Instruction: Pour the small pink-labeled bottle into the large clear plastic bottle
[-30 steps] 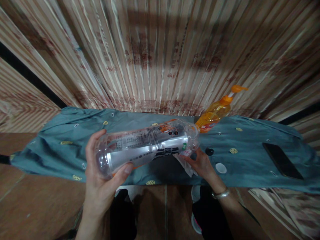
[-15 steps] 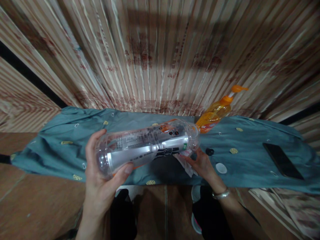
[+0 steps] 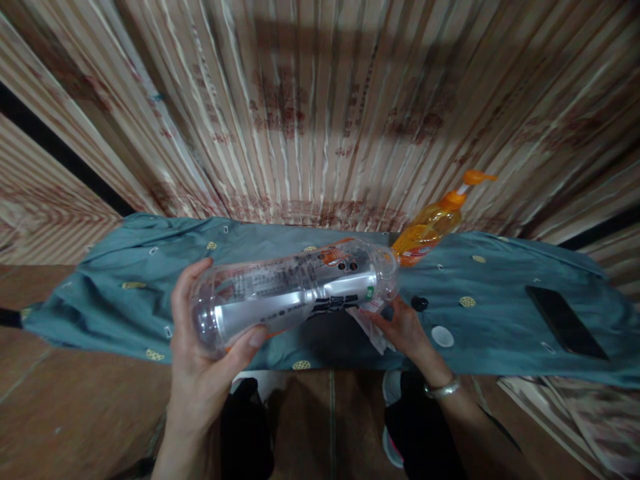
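A clear plastic bottle (image 3: pixel 295 293) with a silver and orange label lies sideways in the air in front of me. Its base is gripped by my left hand (image 3: pixel 200 347), thumb along the near side and fingers round the far side. My right hand (image 3: pixel 403 327) is closed on a crumpled white tissue (image 3: pixel 375 333) below the bottle's shoulder. The bottle hides some of those fingertips, and I cannot tell whether they touch it. Beyond the bottle's neck stands a pump bottle (image 3: pixel 425 230) of orange liquid with an orange pump head.
A narrow table has a teal patterned cloth (image 3: pixel 175 320). Right of my right hand lie a small black cap-like object (image 3: pixel 419 304) and a white round disc (image 3: pixel 443 337). A dark phone (image 3: pixel 566 322) lies at the right end. A striped curtain (image 3: pixel 320 120) hangs behind.
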The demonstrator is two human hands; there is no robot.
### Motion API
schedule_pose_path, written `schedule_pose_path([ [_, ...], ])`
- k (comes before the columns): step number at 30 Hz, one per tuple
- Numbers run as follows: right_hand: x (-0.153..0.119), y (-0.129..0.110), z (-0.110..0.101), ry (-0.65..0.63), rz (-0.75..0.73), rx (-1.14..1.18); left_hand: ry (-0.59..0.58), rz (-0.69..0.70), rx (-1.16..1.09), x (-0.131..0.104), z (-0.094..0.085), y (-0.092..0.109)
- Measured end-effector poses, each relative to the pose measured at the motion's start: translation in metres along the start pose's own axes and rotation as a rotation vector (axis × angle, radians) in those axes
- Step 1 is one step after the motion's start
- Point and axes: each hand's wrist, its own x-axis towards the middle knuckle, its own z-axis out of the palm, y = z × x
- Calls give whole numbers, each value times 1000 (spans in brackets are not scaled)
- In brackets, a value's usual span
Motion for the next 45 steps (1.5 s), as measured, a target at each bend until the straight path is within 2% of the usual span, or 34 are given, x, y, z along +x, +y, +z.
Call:
schedule_pose_path([
  [3, 0, -1, -1, -2, 9, -4, -10, -50, -96, 0, -1, 0],
  [7, 1, -3, -2, -14, 23, -13, -8, -77, -113, 0, 1, 1],
  [17, 0, -4, 0, 11, 22, 41, -21, -36, -85, 1, 2, -1],
  [23, 0, -4, -1, 5, 38, 33, -37, -50, -77, 0, 2, 4],
  [30, 0, -5, 0, 5, 42, 42, -5, -67, -78, 0, 0, 0],
  [45, 0, -2, 1, 15, 29, 48, -11, -58, -90, 0, 2, -1],
])
